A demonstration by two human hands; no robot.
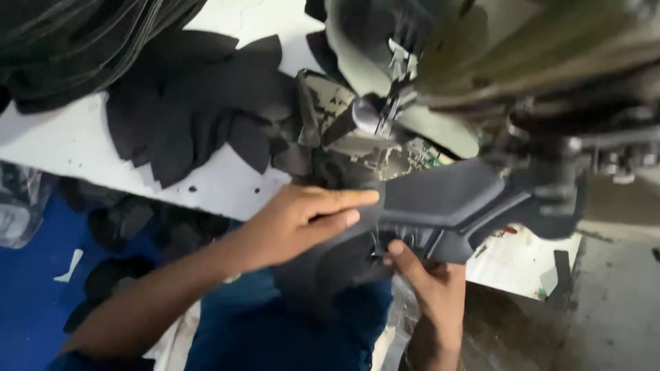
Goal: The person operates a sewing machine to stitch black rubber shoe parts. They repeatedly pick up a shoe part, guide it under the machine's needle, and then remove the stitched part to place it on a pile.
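Both forearms are bare all the way up, no sleeves showing, no gloves, no watch or rings that I can spot. The left hand (302, 220) and right hand (430, 278) have short plain nails. Lap's covered in blue fabric (275, 336), looks like trousers.
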